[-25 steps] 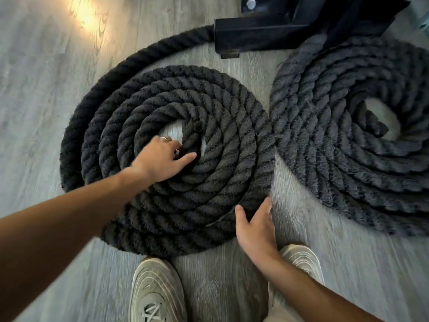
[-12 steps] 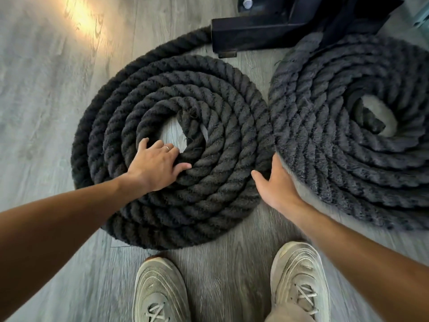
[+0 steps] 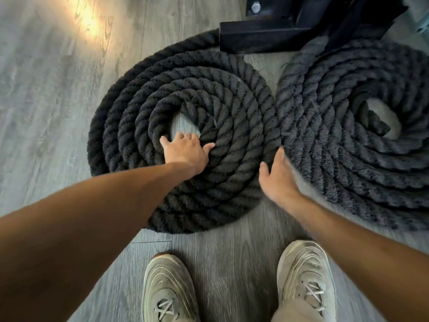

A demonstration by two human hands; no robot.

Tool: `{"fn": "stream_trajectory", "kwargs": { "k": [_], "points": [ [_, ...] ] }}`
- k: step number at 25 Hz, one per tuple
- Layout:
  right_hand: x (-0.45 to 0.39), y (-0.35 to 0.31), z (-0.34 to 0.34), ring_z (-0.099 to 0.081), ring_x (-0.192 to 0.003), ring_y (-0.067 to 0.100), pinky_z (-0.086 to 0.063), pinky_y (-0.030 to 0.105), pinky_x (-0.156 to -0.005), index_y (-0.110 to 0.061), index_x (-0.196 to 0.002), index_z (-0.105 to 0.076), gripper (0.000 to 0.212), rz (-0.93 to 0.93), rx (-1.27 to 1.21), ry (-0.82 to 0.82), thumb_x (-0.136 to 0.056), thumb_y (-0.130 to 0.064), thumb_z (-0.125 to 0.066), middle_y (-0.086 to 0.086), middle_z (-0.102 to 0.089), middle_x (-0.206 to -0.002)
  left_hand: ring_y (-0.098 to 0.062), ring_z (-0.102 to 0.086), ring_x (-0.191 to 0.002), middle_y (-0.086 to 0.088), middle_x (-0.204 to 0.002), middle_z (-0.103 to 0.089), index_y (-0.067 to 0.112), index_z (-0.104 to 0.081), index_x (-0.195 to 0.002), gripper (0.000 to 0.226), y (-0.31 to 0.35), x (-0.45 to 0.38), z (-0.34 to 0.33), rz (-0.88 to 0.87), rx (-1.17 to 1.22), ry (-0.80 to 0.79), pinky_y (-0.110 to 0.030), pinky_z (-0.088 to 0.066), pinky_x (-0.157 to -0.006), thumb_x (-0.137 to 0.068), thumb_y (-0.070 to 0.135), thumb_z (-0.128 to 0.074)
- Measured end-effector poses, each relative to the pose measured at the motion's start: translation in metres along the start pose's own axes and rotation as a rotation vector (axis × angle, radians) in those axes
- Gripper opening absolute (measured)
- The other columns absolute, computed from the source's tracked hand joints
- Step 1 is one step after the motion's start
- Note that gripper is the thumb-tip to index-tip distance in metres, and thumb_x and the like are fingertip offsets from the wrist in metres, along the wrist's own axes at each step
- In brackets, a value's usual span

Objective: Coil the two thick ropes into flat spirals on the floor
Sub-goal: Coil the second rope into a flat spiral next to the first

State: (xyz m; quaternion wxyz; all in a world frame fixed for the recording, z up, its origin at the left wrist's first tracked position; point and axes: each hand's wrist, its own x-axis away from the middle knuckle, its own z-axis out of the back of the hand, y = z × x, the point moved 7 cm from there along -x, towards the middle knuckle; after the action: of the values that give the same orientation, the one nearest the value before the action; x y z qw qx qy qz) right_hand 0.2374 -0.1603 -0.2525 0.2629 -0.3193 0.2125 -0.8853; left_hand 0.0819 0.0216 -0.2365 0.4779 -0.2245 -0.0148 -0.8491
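The left rope coil (image 3: 185, 140) fills the frame's centre, now touching the right rope coil (image 3: 352, 145) at the right edge. My left hand (image 3: 185, 151) has slid up to the coil's inner hole, fingers spread flat. My right hand (image 3: 277, 177), relaxed open, has moved into the gap between the coils, fingertips touching rope

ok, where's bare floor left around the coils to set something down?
Free: wide floor left of the left coil, and the strip between that coil and the shoes. Crowded: the coils touch each other where the right hand sits; the black frame crowds the far side.
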Motion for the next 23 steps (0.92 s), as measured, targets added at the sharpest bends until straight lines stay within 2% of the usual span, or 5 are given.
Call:
{"fn": "stream_trajectory", "kwargs": {
  "k": [9, 13, 16, 20, 23],
  "points": [
    [-0.021, 0.013, 0.000, -0.044, -0.135, 0.036, -0.043, 0.049, -0.107, -0.020, -0.160, 0.005, 0.081, 0.030, 0.065, -0.001, -0.100, -0.054, -0.038, 0.014, -0.025, -0.162, -0.030, -0.036, -0.139, -0.008, -0.146, -0.048, 0.023, -0.030, -0.152, 0.074, -0.006, -0.017, -0.003, -0.034, 0.291, 0.019, -0.060, -0.012, -0.115, -0.096, 0.069, -0.014],
    [-0.020, 0.017, 0.002, -0.061, -0.087, 0.031, -0.051, 0.041, -0.065, -0.022, -0.159, 0.008, 0.082, 0.017, 0.129, -0.010, -0.099, -0.059, -0.034, 0.017, -0.055, -0.138, -0.028, -0.050, -0.120, -0.005, -0.130, -0.059, 0.024, -0.040, -0.147, 0.083, -0.040, -0.019, -0.001, -0.472, 0.005, 0.186, -0.049, -0.031, -0.101, -0.091, 0.074, -0.006],
    [-0.020, 0.007, 0.007, -0.062, -0.103, 0.032, -0.053, 0.040, -0.074, -0.015, -0.159, 0.008, 0.078, -0.033, 0.213, -0.083, -0.103, -0.051, -0.032, 0.016, -0.044, -0.151, -0.029, -0.058, -0.105, -0.005, -0.115, -0.064, 0.018, -0.041, -0.145, 0.078, -0.051, -0.019, -0.016, -0.557, -0.095, 0.188, -0.049, -0.035, -0.098, -0.096, 0.065, -0.003],
    [-0.044, -0.002, 0.054, -0.064, -0.086, 0.031, -0.048, 0.034, -0.071, -0.013, -0.116, -0.062, 0.044, 0.029, 0.242, -0.108, -0.100, -0.047, -0.040, 0.015, -0.069, -0.117, -0.028, -0.060, -0.108, -0.001, -0.114, -0.068, 0.024, -0.049, -0.140, 0.082, -0.041, -0.024, -0.011, -0.469, -0.054, 0.251, -0.049, -0.034, -0.098, -0.092, 0.073, -0.005],
    [-0.068, 0.016, 0.135, -0.062, -0.078, 0.022, -0.051, 0.034, -0.073, -0.021, -0.084, -0.071, 0.030, 0.035, 0.054, 0.201, -0.094, -0.040, -0.051, -0.001, -0.071, -0.080, -0.029, -0.059, -0.111, -0.002, -0.111, -0.067, 0.021, -0.056, -0.126, 0.074, -0.024, -0.038, 0.006, -0.287, 0.204, 0.223, -0.052, -0.036, -0.097, -0.089, 0.079, -0.031]
  ]
}}
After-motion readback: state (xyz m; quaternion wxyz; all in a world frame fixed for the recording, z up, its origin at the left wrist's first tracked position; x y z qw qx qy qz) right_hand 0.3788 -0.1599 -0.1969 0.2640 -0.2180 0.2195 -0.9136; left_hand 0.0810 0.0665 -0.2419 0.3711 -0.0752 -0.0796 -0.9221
